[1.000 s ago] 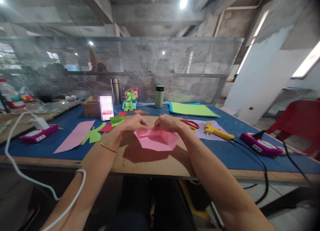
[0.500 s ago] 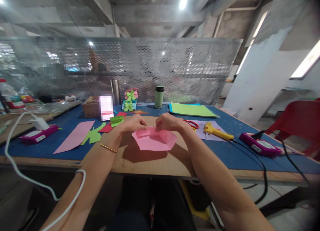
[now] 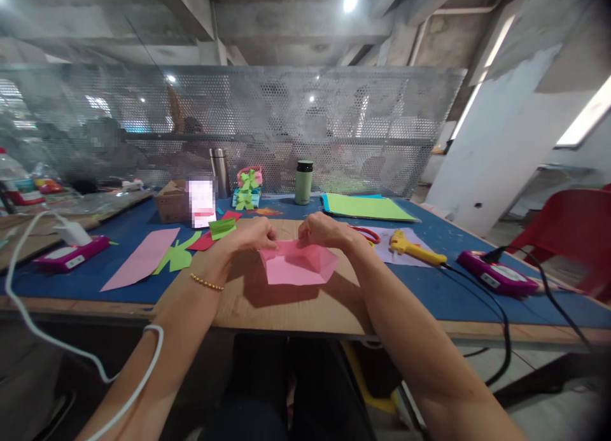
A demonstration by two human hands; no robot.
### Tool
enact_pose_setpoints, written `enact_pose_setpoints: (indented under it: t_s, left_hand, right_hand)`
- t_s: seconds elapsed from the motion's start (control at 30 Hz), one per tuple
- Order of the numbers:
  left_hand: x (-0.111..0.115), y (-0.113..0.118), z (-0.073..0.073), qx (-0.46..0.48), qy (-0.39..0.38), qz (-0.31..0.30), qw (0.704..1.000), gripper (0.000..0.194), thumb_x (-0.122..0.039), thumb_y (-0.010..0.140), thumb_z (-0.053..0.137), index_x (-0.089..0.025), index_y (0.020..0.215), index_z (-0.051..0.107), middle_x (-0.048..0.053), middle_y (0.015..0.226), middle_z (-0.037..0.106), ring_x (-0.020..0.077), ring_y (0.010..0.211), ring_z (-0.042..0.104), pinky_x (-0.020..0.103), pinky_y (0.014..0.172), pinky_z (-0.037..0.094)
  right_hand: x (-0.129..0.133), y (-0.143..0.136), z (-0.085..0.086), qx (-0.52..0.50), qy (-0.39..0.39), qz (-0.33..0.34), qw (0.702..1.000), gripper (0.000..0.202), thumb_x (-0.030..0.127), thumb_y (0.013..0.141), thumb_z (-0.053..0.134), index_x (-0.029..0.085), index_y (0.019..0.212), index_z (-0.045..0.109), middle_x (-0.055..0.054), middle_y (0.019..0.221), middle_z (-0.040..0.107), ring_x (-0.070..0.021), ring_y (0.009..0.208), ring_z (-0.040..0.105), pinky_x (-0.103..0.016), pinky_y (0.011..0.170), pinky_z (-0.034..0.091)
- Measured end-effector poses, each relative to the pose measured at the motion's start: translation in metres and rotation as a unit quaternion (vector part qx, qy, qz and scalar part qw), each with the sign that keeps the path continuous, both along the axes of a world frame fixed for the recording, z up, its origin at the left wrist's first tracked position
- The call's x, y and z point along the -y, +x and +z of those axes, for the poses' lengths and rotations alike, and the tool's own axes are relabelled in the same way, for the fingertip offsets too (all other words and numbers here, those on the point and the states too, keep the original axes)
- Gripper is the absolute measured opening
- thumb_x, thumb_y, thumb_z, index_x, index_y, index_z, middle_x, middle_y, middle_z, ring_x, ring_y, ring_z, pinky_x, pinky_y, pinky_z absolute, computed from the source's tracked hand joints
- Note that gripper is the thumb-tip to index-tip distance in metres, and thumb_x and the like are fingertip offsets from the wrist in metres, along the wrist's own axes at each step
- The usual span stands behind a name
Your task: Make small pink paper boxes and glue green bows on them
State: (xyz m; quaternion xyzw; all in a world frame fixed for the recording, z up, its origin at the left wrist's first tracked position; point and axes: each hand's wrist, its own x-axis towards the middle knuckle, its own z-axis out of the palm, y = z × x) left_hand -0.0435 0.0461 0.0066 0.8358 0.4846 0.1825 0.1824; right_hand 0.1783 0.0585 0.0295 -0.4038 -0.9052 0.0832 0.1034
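A folded piece of pink paper [image 3: 298, 272] is held just above a brown cardboard sheet [image 3: 296, 310], its sides bent up like a shallow tray and its shadow falling below. My left hand [image 3: 260, 234] pinches its far left edge, fingers closed. At the far right edge my right hand [image 3: 317, 230] grips the same paper between thumb and curled fingers. The fingertips partly hide the far edge. Left of my left wrist lie a flat pink paper strip [image 3: 142, 258], a green paper cutout [image 3: 177, 256] and red paper [image 3: 203, 241].
To the right are red-handled scissors [image 3: 366, 234], a yellow glue gun [image 3: 415, 250] and a purple power strip [image 3: 496, 274] with a black cord. Another purple power strip [image 3: 71, 255] sits left. Behind stand a green bottle [image 3: 303, 183], a cardboard box [image 3: 172, 202] and green paper sheets [image 3: 370, 207].
The left side of the pink paper has tilted up and inward, and my left hand has shifted slightly. My right hand keeps its hold in nearly the same place.
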Motion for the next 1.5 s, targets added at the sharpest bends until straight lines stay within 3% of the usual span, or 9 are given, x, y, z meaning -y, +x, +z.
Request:
enact_pose_setpoints:
  t_s: [0.3,0.53,0.67,0.9,1.2,1.5]
  left_hand:
    - [0.006,0.005,0.005,-0.041,-0.002,-0.001,0.999,0.028,-0.022,0.065,0.063,-0.018,0.047,0.042,-0.006,0.049,0.027,0.0098,0.054,0.025,0.031,0.056,0.012]
    - [0.011,-0.006,0.009,-0.027,-0.046,0.004,0.999,0.041,-0.045,0.079,0.057,-0.021,0.053,0.035,-0.004,0.054,0.028,0.0113,0.053,0.024,0.031,0.054,0.013]
    - [0.011,-0.011,0.012,-0.025,-0.061,0.003,0.998,0.042,-0.045,0.079,0.055,-0.022,0.054,0.030,-0.004,0.054,0.026,0.0112,0.052,0.025,0.031,0.053,0.014]
    - [0.005,-0.026,0.013,0.025,-0.102,-0.048,0.993,0.033,-0.044,0.078,0.056,-0.017,0.059,0.056,0.001,0.059,0.050,0.0141,0.061,0.045,0.027,0.059,0.033]
    - [0.004,-0.026,0.011,0.024,-0.131,-0.048,0.990,0.022,-0.034,0.070,0.060,-0.015,0.067,0.068,0.000,0.061,0.051,0.0135,0.062,0.043,0.027,0.059,0.031]
    - [0.012,-0.019,0.015,-0.016,-0.070,-0.012,0.997,0.017,-0.027,0.067,0.057,-0.015,0.065,0.067,-0.002,0.060,0.045,0.0124,0.061,0.038,0.027,0.057,0.025]
  right_hand:
    - [0.000,-0.001,0.000,0.015,0.011,-0.003,1.000,0.005,0.014,0.073,0.074,0.017,0.073,0.078,0.001,0.062,0.068,-0.0098,0.059,0.055,-0.022,0.053,0.034]
    - [-0.010,0.001,-0.007,0.015,0.049,0.025,0.998,0.002,0.018,0.072,0.077,0.017,0.072,0.077,0.001,0.061,0.066,-0.0093,0.057,0.053,-0.022,0.053,0.032]
    - [-0.012,0.001,-0.009,0.015,0.054,0.023,0.998,0.001,0.018,0.072,0.077,0.017,0.072,0.077,0.001,0.064,0.068,-0.0098,0.059,0.055,-0.022,0.054,0.032]
    - [-0.012,0.002,-0.009,0.018,0.057,0.026,0.998,0.002,0.019,0.072,0.077,0.017,0.071,0.077,0.000,0.065,0.069,-0.0101,0.060,0.056,-0.022,0.054,0.032]
    - [-0.011,0.001,-0.010,0.028,0.063,0.020,0.997,0.003,0.020,0.073,0.078,0.018,0.074,0.078,0.000,0.067,0.070,-0.0106,0.061,0.056,-0.022,0.054,0.032]
    - [-0.012,0.001,-0.010,0.025,0.066,0.021,0.997,0.004,0.021,0.073,0.079,0.018,0.075,0.078,0.000,0.066,0.069,-0.0104,0.060,0.056,-0.022,0.054,0.033]
